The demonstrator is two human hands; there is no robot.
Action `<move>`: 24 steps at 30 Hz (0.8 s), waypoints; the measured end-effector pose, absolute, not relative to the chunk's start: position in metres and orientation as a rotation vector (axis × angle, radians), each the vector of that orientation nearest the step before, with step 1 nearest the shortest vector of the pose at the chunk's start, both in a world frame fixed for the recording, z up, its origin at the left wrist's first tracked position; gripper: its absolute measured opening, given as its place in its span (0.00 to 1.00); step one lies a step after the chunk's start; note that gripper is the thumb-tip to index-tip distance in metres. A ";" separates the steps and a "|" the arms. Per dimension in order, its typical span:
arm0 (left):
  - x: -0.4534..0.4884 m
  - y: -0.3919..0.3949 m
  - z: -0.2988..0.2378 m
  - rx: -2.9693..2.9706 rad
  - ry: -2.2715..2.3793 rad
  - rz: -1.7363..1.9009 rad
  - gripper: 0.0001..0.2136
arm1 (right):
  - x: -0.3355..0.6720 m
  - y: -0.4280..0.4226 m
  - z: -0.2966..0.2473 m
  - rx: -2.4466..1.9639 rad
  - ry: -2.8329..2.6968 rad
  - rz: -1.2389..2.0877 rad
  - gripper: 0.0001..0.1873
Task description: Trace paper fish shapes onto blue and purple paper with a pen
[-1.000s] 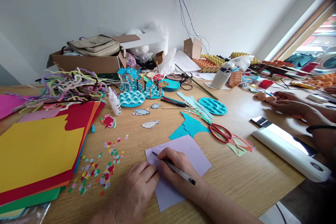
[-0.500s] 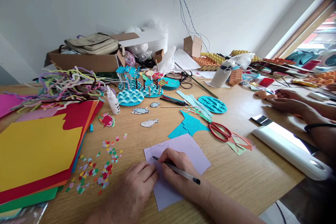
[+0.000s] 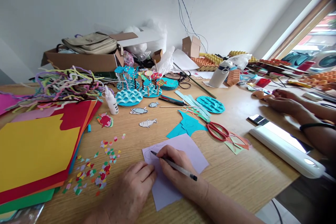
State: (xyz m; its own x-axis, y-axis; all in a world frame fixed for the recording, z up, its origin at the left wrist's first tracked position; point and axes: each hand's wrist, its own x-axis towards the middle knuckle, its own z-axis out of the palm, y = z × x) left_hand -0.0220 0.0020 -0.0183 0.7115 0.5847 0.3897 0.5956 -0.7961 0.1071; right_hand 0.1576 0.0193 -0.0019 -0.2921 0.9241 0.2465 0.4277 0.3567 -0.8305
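Note:
A lilac sheet of paper (image 3: 193, 154) lies on the wooden table (image 3: 244, 175) near its front edge, with a drawn outline at its far left corner. My right hand (image 3: 174, 168) grips a pen (image 3: 174, 165), whose tip touches the paper at the outline. My left hand (image 3: 133, 189) rests on the table at the paper's left edge, its fingers curled loosely against the sheet and holding nothing I can make out.
Red scissors (image 3: 217, 131), turquoise paper scraps (image 3: 186, 126), paper fish (image 3: 147, 123), confetti bits (image 3: 101, 168) and a glue bottle (image 3: 111, 100) lie beyond. Stacked coloured sheets (image 3: 36, 147) fill the left. Another person's hands (image 3: 285, 103) and a white device (image 3: 286, 150) are at the right.
The pen tip has shifted slightly across the outline on the lilac paper. The view has drifted a little; my left hand stays put.

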 end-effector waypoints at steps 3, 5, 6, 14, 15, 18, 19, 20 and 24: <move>-0.022 0.002 -0.020 -2.874 -0.986 -0.663 0.16 | 0.156 0.020 0.000 -1.164 -1.900 0.866 0.06; -0.021 0.002 -0.019 -2.861 -0.998 -0.674 0.15 | 0.155 0.020 0.001 -1.171 -1.907 0.876 0.07; -0.020 0.002 -0.019 -2.851 -1.003 -0.681 0.15 | 0.154 0.020 0.001 -1.179 -1.906 0.876 0.07; -0.019 0.001 -0.018 -2.850 -1.043 -0.645 0.15 | 0.154 0.022 -0.002 -1.224 -1.911 0.873 0.07; -0.019 0.001 -0.018 -2.851 -1.046 -0.640 0.15 | 0.154 0.022 -0.003 -1.218 -1.914 0.869 0.07; -0.020 0.003 -0.019 -2.847 -1.044 -0.651 0.15 | 0.155 0.021 -0.001 -1.218 -1.920 0.862 0.07; -0.020 0.003 -0.019 -2.847 -1.041 -0.657 0.15 | 0.155 0.021 -0.001 -1.222 -1.919 0.861 0.08; -0.020 0.003 -0.019 -2.847 -1.038 -0.662 0.15 | 0.155 0.020 0.000 -1.224 -1.915 0.860 0.08; -0.021 0.001 -0.017 -2.840 -1.019 -0.685 0.16 | 0.156 0.018 0.002 -1.218 -1.888 0.875 0.08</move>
State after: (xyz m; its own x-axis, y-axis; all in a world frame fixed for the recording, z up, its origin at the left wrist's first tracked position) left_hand -0.0211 0.0011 -0.0168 0.6855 0.5935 0.4217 0.6145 -0.7823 0.1022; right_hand 0.1563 0.0183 0.0024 -0.2999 0.9323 0.2020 0.4484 0.3246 -0.8328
